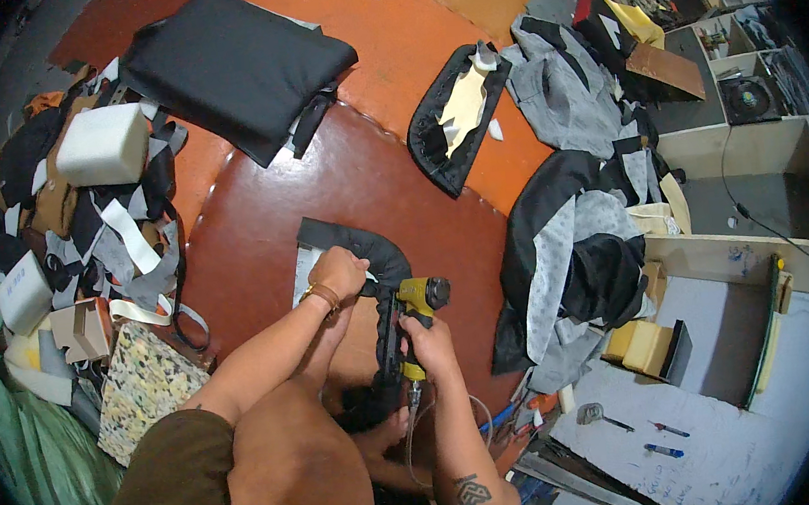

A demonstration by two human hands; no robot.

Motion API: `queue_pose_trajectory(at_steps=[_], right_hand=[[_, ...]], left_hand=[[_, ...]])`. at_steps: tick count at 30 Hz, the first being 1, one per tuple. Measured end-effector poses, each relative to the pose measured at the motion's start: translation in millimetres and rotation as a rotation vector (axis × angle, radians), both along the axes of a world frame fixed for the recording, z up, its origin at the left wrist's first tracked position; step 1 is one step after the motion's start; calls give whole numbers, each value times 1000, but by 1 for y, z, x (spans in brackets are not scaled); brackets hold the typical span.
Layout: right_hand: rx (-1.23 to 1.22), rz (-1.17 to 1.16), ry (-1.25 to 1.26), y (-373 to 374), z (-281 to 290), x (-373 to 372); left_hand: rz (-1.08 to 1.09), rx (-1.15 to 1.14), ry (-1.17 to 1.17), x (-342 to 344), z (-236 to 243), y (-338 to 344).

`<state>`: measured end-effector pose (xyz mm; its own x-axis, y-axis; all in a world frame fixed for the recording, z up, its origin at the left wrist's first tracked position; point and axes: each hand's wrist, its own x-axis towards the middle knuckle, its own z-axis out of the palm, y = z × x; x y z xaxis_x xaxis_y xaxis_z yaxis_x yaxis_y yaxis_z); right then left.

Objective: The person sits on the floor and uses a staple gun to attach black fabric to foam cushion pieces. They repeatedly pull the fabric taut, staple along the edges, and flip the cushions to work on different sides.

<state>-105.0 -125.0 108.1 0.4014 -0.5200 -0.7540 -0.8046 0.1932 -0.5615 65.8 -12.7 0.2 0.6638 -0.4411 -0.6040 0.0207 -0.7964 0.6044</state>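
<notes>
In the head view, a black padded piece (345, 231) with a tan panel (356, 362) lies under my hands, beside my bare leg. My left hand (339, 275) is closed at its upper part, pinching something white and thin at the black fabric's inner edge; a pale grey sheet shows under my wrist. My right hand (424, 340) grips a yellow and black air stapler (419, 292), held against the right side of the padded piece, with a hose running down from its handle.
Piled scraps and foam blocks (102, 144) line the left. A black cushion (235, 75) and padded piece (434, 154) lie farther up on the maroon and orange surface (275, 196). Grey and black fabric (561, 277) is at right, beside wooden compartments (733, 156) and small tools (664, 449).
</notes>
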Motion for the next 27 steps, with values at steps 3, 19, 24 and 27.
queue_pose_trajectory(at_steps=[3,19,24,27], right_hand=[[14,-7,0,-1,5,0],[-18,14,38,9,9,16],[-33,45,46,8,12,16],[-49,67,17,9,14,22]], left_hand=[[-14,66,52,-1,18,1],[17,-107,-186,-5,7,-1],[12,-34,-84,-6,20,-6],[31,61,-38,2,24,-4]])
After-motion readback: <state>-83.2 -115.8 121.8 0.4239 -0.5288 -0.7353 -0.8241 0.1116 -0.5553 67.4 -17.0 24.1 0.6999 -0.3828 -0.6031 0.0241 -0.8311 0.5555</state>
